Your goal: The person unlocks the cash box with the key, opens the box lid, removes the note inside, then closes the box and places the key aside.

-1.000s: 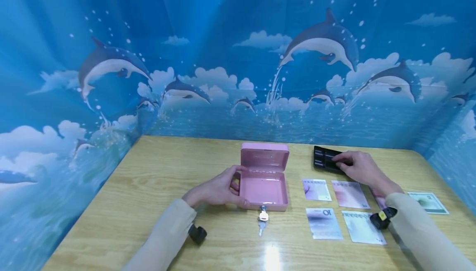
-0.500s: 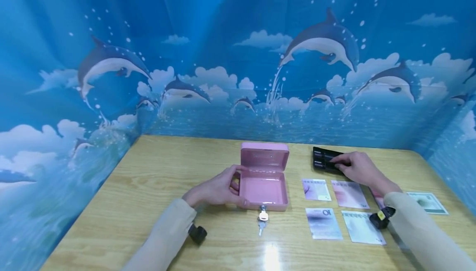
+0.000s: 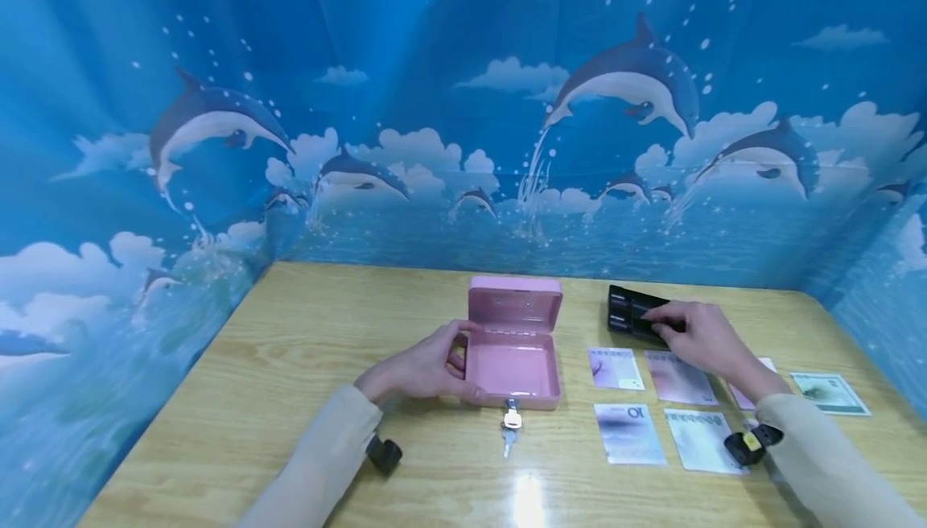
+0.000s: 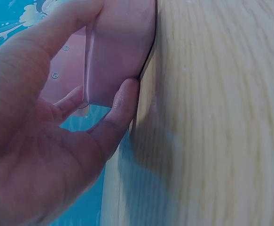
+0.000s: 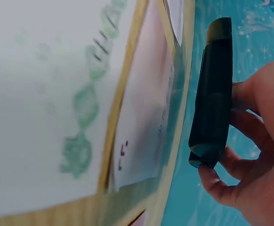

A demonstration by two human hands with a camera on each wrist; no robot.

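A pink metal cash box (image 3: pixel 512 367) stands on the table with its lid (image 3: pixel 512 303) raised. My left hand (image 3: pixel 429 363) grips its left side, thumb at the front corner and fingers toward the hinge. In the left wrist view, fingertips (image 4: pixel 125 94) touch the box's lower edge. From the front lock hangs a pair of keys (image 3: pixel 511 422). Farther right, my right hand (image 3: pixel 702 339) holds a black tray (image 3: pixel 623 311) with rounded troughs, thumb on one side and fingers on the other in the right wrist view. The hand covers the tray's right end.
Several banknotes lie in two rows on the wooden table (image 3: pixel 326 311), among them a purple one (image 3: pixel 615 369), one marked 10 (image 3: pixel 630 434) and a green one (image 3: pixel 831 393). The right forearm crosses above some of them. A blue dolphin curtain (image 3: pixel 434 230) hangs around the table's edges.
My right hand has shifted slightly toward me, and the black tray has moved a little left. More of the pink note by the right wrist shows. The left hand has stayed on the box.
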